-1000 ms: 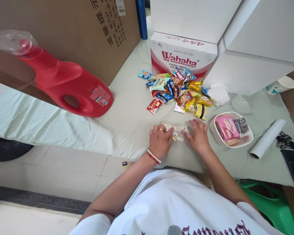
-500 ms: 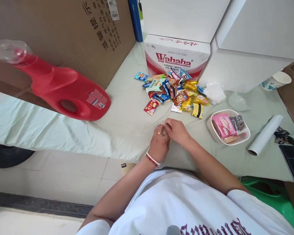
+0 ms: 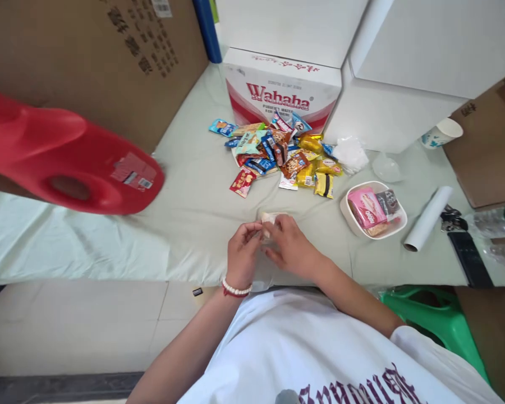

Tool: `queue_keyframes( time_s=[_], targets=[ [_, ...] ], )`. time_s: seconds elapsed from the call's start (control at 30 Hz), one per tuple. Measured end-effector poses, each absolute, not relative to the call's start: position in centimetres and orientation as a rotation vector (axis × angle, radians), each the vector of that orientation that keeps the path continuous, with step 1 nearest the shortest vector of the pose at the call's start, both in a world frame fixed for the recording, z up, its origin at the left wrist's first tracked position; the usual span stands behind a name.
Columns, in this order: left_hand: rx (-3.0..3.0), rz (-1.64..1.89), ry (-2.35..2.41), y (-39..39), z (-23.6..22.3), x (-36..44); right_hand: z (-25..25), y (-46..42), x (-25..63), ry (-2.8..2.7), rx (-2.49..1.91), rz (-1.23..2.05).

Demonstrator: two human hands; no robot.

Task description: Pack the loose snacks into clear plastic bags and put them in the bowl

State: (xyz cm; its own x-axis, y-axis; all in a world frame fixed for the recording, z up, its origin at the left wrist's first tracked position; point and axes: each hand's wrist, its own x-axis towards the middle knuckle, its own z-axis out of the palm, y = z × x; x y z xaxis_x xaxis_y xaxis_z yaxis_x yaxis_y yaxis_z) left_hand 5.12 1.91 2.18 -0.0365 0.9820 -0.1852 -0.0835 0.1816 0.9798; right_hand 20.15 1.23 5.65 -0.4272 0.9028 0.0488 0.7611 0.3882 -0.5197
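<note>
Close to the table's front edge, my two hands meet over a small pale snack packet in clear plastic (image 3: 267, 217). My left hand (image 3: 242, 252) pinches its left side between thumb and fingers. From the right, my right hand (image 3: 293, 246) has its fingers curled over the same packet, hiding most of it. Beyond my hands lies a heap of small wrapped snacks (image 3: 295, 164), blue, brown, yellow and red. To the right stands a white plastic tub (image 3: 345, 212) holding a pink wafer packet (image 3: 367, 206) and a dark packet (image 3: 388, 202).
Behind the heap is a Wahaha carton (image 3: 283, 95) beside white boxes (image 3: 404, 112). A red detergent bottle (image 3: 92, 151) is at left. Clear plastic bags (image 3: 350, 154), a paper cup (image 3: 441, 133), a white roll (image 3: 428, 219), keys (image 3: 453, 219) and a phone (image 3: 470, 259) lie at right.
My right hand has come leftward to my left hand, and both now close around the packet, which was stretched out flat between them. The view has shifted to the right.
</note>
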Motion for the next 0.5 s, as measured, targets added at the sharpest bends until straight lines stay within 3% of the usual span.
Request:
queue_keyframes(
  time_s=[0.3, 0.5],
  targets=[
    [1.166, 1.054, 1.146, -0.3, 5.0, 7.8, 3.9, 0.3, 20.9, -2.069, -1.902, 0.356],
    [1.056, 0.999, 1.073, -0.1, 4.8, 6.9, 5.5, -0.1, 26.4, -1.698, -1.589, 0.572]
  ],
)
